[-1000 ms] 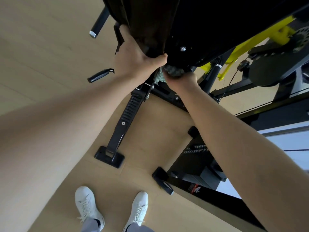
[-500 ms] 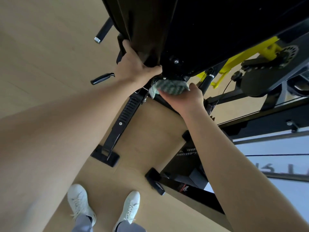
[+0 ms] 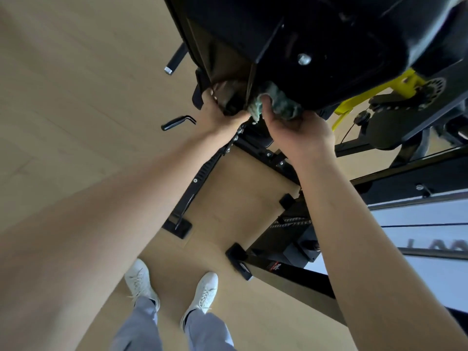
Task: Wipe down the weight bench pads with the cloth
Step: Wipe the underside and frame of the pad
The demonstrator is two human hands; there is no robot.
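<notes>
Clamped around one green cloth (image 3: 277, 103), the right hand (image 3: 296, 133) presses it against the underside of one black bench pad (image 3: 329, 34); the left hand (image 3: 220, 117) grips this pad's edge; two white shoes (image 3: 202, 291) stand below.

A crumpled green checked cloth (image 3: 277, 103) against a glossy black bench pad (image 3: 329, 34); yellow metal bracket (image 3: 374, 92), white lace-up sneakers (image 3: 202, 292), pale wooden floor (image 3: 76, 84).
</notes>
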